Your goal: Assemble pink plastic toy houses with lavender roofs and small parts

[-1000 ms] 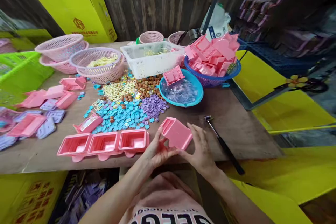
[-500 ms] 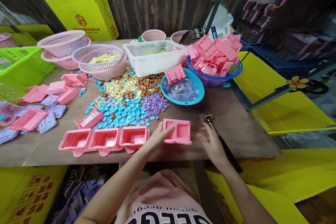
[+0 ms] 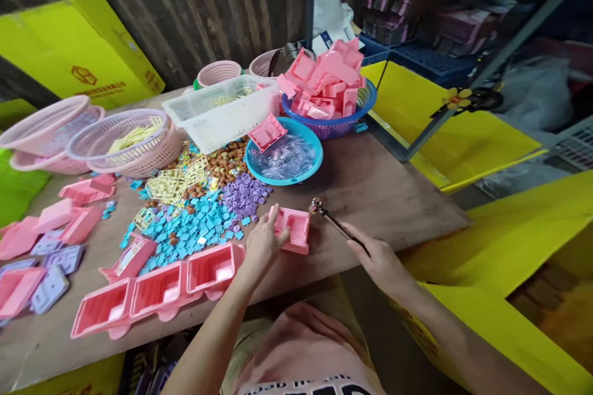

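Note:
My left hand (image 3: 264,239) holds a pink plastic part (image 3: 298,229) with two recesses against the tabletop, thumb pressed on its face and fingers at its left edge. My right hand (image 3: 380,262) is closed round the black handle of a small hammer (image 3: 340,226). The hammer's metal head is just to the right of the pink part, apart from it. Left of my left hand, three open pink plastic boxes (image 3: 160,289) stand in a row. Behind it spread loose blue square pieces (image 3: 197,222) and purple round pieces (image 3: 244,196).
A turquoise bowl (image 3: 315,170) of clear plastic pieces stands behind the pink part. Further back are a blue basket (image 3: 368,99) heaped with pink parts and a white basket (image 3: 204,126). Yellow cartons (image 3: 523,247) flank the table's right edge. Purple and pink pieces lie at left.
My right hand was apart from the hammer and has now gripped it, swinging its head toward the pink part. The view has turned right.

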